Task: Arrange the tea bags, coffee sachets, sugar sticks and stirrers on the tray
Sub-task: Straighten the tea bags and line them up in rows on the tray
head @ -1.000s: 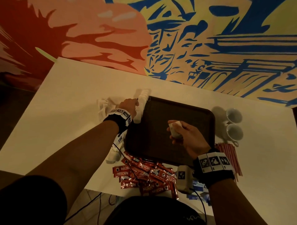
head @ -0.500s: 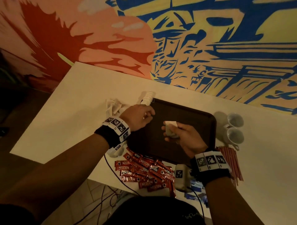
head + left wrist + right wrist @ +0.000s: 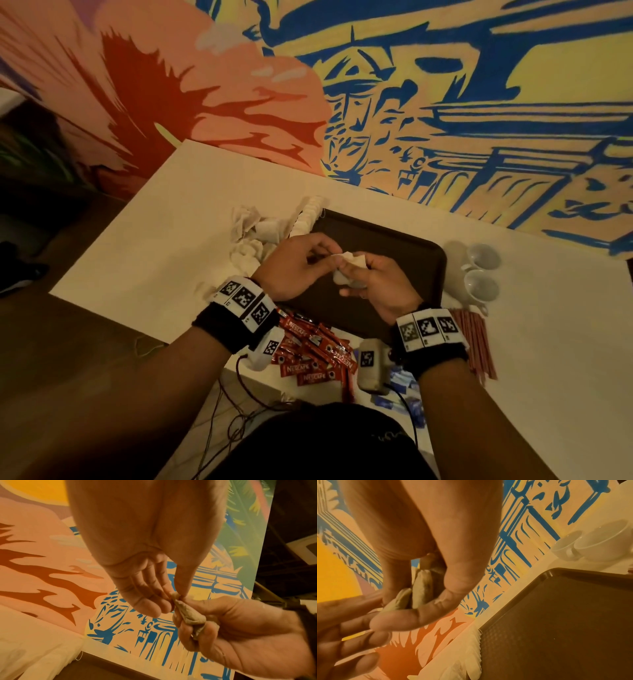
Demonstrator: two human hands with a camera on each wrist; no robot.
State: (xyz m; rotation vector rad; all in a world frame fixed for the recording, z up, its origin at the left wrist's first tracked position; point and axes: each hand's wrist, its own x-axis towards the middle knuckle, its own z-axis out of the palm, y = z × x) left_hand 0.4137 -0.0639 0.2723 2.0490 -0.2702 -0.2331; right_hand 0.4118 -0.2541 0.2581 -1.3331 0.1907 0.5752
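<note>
Head view: both hands meet above the dark brown tray [image 3: 404, 240], whose surface looks bare. The right hand [image 3: 380, 284] is curled round a small bunch of tea bags [image 3: 346, 270], and the left hand [image 3: 294, 263] pinches one corner of it. A loose heap of white tea bags [image 3: 250, 236] and a neat row of them [image 3: 308, 216] lie on the table at the tray's far left corner. Red Nescafé sachets [image 3: 315, 353] sit at the near edge, red stirrers [image 3: 474, 339] to the right, and two white cups [image 3: 483, 270] beyond them.

Left wrist view: thumb and forefinger [image 3: 181, 586] are clamped on the paper tip of a tea bag; the other fingers hang loose and together. The right hand grips the bag's plump body.

Right wrist view: two bags stand side by side between the thumb [image 3: 465, 584] and curled fingers, held over the tray's left rim [image 3: 489, 622].

These bags look very light, soft and easily torn. They are best taken by the sealed paper edge with a gentle pinch, not squeezed at the filled middle, and laid flat.
</note>
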